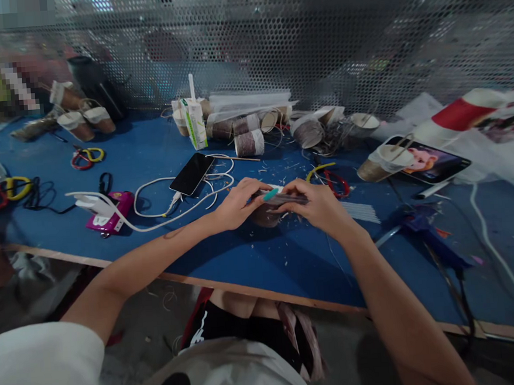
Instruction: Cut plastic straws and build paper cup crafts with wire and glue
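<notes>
My left hand (239,204) and my right hand (314,205) meet over the middle of the blue table, fingers closed on a flat grey-brown strip (287,200). Between the fingertips shows a small teal piece (270,195); its kind I cannot make out. Below the strip, partly hidden by the hands, is a rounded brown object (266,217), similar in colour to the wrapped paper cups (249,142) behind. Red-and-yellow-handled scissors or pliers (336,182) lie just beyond my right hand. Translucent sticks (359,212) rest to the right of it.
A phone (191,174) with a white cable lies left of centre, near a purple power strip (111,213). On the right are a blue glue gun (433,233), a cup (384,161) and a phone showing a picture (433,159). A drink carton (194,123) stands before the perforated metal screen (247,46).
</notes>
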The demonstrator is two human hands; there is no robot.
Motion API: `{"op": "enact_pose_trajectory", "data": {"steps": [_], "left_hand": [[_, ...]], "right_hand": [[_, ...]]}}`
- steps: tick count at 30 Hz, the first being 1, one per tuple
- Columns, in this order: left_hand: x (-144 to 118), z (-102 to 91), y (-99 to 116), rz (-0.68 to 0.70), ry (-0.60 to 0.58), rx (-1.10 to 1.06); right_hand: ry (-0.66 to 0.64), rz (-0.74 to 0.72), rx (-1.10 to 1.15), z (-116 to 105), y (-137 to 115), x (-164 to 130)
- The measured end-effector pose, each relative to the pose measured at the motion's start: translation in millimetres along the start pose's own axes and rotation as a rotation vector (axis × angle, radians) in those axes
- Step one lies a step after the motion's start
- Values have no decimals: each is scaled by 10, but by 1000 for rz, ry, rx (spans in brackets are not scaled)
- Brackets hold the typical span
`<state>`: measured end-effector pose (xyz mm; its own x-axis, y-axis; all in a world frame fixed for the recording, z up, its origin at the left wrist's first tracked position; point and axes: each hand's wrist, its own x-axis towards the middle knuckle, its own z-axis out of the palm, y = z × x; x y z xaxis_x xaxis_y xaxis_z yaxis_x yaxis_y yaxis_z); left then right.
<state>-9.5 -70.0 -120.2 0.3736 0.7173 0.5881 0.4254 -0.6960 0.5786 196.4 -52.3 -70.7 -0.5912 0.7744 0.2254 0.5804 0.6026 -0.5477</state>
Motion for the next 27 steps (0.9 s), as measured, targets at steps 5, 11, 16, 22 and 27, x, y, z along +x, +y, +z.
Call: {"op": "enact_pose_trajectory", "data": {"steps": [5, 11, 16, 22, 27], "left_hand": [[0, 20, -47, -3, 30, -99], [4, 7, -51, -105, 34, -336], [25, 46, 0, -236, 57, -340], [30, -4, -53, -182, -49, -351], [36, -83, -84, -182, -93, -551]], "right_hand": [[5, 14, 59, 23, 60, 9], [8, 42, 129, 41, 95, 23], [28, 34, 146, 57, 76, 24], [17, 55, 197, 67, 87, 25], [13, 63, 229, 69, 86, 22]]}}
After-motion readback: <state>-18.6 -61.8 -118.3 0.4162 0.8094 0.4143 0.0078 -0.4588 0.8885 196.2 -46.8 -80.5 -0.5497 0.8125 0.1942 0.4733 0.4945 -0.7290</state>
